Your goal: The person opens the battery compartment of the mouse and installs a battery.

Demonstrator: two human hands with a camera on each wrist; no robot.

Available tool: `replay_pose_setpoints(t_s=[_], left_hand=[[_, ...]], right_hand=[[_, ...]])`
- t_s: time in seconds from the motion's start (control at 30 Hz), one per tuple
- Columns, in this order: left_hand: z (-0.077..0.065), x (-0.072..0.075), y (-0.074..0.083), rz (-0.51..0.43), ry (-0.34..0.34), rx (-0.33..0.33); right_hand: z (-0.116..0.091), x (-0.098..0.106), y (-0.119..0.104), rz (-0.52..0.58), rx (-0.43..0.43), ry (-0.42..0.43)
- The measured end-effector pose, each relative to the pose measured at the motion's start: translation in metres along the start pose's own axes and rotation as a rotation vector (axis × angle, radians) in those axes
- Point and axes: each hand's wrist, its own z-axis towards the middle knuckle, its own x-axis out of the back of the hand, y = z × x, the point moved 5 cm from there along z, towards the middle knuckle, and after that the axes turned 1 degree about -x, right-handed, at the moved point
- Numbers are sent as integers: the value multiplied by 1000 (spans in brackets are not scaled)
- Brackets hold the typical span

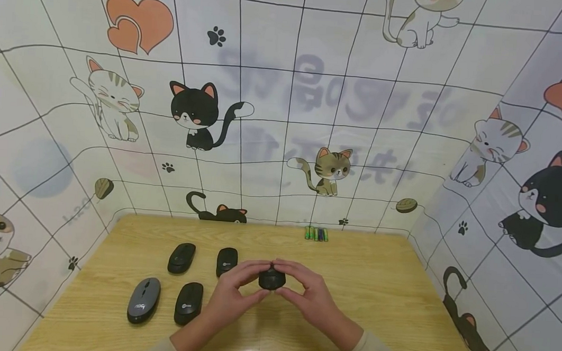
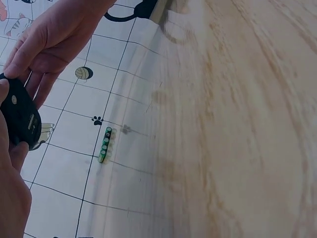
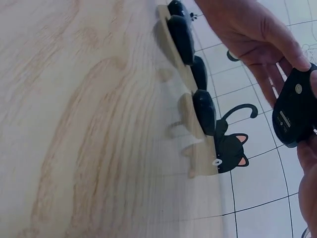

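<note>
A black computer mouse (image 1: 272, 279) is held up off the table between both hands. My left hand (image 1: 237, 290) grips its left side with thumb and fingers, and my right hand (image 1: 310, 293) grips the right side the same way. In the left wrist view the underside of the mouse (image 2: 22, 114) shows, with a small round spot and a printed label. The right wrist view also has the mouse's underside (image 3: 294, 106) facing the camera, with fingers around its edges. Its top is hidden in both wrist views.
Left of the hands lie a grey mouse (image 1: 143, 301) and three black mice: a front one (image 1: 189, 303), a back left one (image 1: 181, 258) and one near the left fingers (image 1: 226, 261). Several green batteries (image 1: 316, 234) line the wooden table's (image 1: 375, 286) back edge. Cat-print cloth (image 1: 262, 169) surrounds it.
</note>
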Motion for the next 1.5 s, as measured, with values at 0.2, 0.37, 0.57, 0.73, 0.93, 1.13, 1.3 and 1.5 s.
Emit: replay_pose_setpoints(t_s=[0.2,0.37,0.57,0.73,0.93,1.13,1.3,1.5], left_hand=[[3,-2,-1,4,17,100],[4,-6,-3,33,-14,157],[4,-9,-4,25,-35,143],[3,-11,-5,-23,-41,170],[1,-13,-6,-66,-45,224],[1,-16,-10,-163,-37,342],[0,-18,-13,-235,-26,444],[-1,-20,-15,-297,-31,510]], right_hand=[[4,3,-5,6,2,26],[3,4,1,48,-138,41],[1,5,4,78,-244,49],[0,5,4,124,-260,43],[-1,2,7,213,-297,29],[-3,0,11,273,-367,13],[-4,-2,14,327,-428,-19],[-5,-3,17,348,-478,-65]])
